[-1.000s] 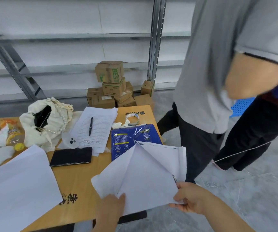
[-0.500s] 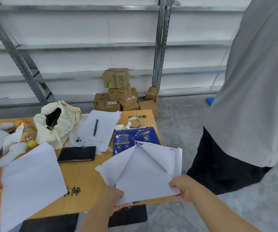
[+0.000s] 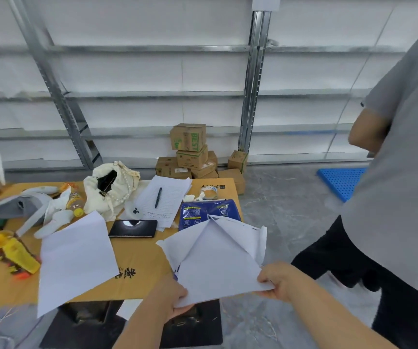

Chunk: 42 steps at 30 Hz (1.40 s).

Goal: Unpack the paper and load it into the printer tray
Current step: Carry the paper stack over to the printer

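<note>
Both hands came apart a little; left hand (image 3: pixel 171 295) and right hand (image 3: pixel 277 280) pinch the white paper wrapper (image 3: pixel 215 255), unfolded, overhanging the table's (image 3: pixel 142 258) right front corner.

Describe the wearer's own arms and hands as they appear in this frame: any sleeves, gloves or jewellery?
Both forearms are bare, with no sleeve in view. The left hand and right hand wear no gloves, and no watch, ring or bracelet shows on the visible parts.

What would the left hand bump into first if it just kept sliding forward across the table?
Probably the blue packet: the left hand, gripping the white paper wrapper, points up-table toward it, though depth is unclear.
</note>
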Each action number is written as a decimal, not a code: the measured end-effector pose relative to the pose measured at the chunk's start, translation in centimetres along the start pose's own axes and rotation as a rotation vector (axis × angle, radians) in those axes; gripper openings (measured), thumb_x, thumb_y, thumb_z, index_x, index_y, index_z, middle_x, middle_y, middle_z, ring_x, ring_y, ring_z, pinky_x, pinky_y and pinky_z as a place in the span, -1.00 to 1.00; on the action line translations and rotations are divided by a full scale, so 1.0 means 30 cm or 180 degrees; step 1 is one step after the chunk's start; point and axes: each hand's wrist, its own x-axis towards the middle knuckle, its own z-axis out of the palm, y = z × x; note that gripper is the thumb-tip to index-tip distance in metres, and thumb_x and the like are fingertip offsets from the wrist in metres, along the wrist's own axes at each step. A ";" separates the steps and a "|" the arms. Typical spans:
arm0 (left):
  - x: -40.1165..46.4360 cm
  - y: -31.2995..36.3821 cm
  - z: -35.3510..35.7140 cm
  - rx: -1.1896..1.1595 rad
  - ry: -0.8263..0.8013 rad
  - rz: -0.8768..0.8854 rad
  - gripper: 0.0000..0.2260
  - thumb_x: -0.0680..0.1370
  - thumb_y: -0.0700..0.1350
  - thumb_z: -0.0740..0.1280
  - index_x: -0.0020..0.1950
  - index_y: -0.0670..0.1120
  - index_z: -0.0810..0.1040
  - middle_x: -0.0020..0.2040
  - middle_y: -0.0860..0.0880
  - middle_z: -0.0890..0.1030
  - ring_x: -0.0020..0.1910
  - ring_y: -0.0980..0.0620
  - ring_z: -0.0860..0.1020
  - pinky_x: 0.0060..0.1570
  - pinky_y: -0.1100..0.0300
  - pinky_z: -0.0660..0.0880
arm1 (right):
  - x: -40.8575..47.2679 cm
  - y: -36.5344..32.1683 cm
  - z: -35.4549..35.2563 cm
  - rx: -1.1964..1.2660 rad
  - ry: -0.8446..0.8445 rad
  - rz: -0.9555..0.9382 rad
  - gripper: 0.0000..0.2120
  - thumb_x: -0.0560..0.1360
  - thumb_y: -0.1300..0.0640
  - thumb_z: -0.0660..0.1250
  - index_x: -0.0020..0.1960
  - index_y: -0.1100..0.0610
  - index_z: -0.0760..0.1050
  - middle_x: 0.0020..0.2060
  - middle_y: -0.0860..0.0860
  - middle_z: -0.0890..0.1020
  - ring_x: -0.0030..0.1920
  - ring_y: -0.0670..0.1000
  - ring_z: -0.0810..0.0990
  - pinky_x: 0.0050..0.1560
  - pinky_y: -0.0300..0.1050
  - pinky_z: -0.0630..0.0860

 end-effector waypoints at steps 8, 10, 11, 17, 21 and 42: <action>-0.264 -0.105 -0.073 0.0376 -0.0028 0.0358 -0.93 0.51 -0.40 0.28 -0.12 -0.26 0.47 -0.11 -0.16 0.52 -0.19 -0.08 0.55 -0.55 0.22 0.57 | -0.327 0.123 0.020 0.0149 0.0212 -0.0250 -0.81 0.49 0.53 0.13 -0.21 0.33 0.40 -0.24 0.19 0.50 -0.28 0.14 0.51 -0.68 -0.16 0.52; -0.320 -0.142 -0.091 0.0483 -0.0011 0.0434 -0.94 0.51 -0.38 0.29 -0.09 -0.26 0.48 -0.01 -0.18 0.52 -0.13 -0.09 0.56 -0.44 0.20 0.58 | -0.388 0.169 0.028 0.0140 0.0257 -0.0311 -0.81 0.49 0.52 0.14 -0.23 0.33 0.40 -0.21 0.20 0.51 -0.27 0.15 0.52 -0.66 -0.15 0.53; -0.344 -0.155 -0.100 0.0518 0.0006 0.0483 -0.93 0.51 -0.38 0.29 -0.03 -0.26 0.47 0.01 -0.18 0.51 -0.11 -0.09 0.55 -0.42 0.20 0.57 | -0.410 0.189 0.029 0.0170 0.0286 -0.0360 -0.80 0.49 0.52 0.14 -0.24 0.32 0.40 -0.21 0.20 0.50 -0.27 0.15 0.51 -0.67 -0.14 0.53; -0.449 -0.210 -0.181 0.0515 0.0133 0.0936 -0.87 0.51 -0.36 0.29 0.05 -0.27 0.43 0.10 -0.22 0.50 0.14 -0.22 0.52 -0.11 0.01 0.59 | -0.534 0.259 0.066 0.0191 0.0333 -0.0790 -0.80 0.47 0.50 0.16 0.02 0.31 0.42 -0.03 0.24 0.53 -0.07 0.21 0.54 -0.40 -0.04 0.54; -0.495 -0.230 -0.263 0.0507 0.0359 0.1267 -0.76 0.53 -0.29 0.26 0.19 -0.28 0.44 0.10 -0.21 0.52 0.07 -0.17 0.51 -0.14 0.05 0.57 | -0.589 0.247 0.143 0.0164 0.0335 -0.1114 -0.79 0.45 0.49 0.14 -0.07 0.25 0.45 -0.07 0.20 0.53 -0.09 0.17 0.53 -0.28 -0.08 0.50; -0.645 -0.298 -0.833 -0.0585 0.2274 0.1633 -0.77 0.53 -0.24 0.16 0.14 -0.21 0.51 0.06 -0.22 0.59 -0.09 -0.14 0.50 -0.15 0.08 0.44 | -0.668 -0.025 0.868 -0.1387 -0.1121 -0.2295 -0.69 0.48 0.40 0.16 0.18 0.30 0.48 0.08 0.20 0.56 0.00 0.16 0.51 -0.19 -0.12 0.49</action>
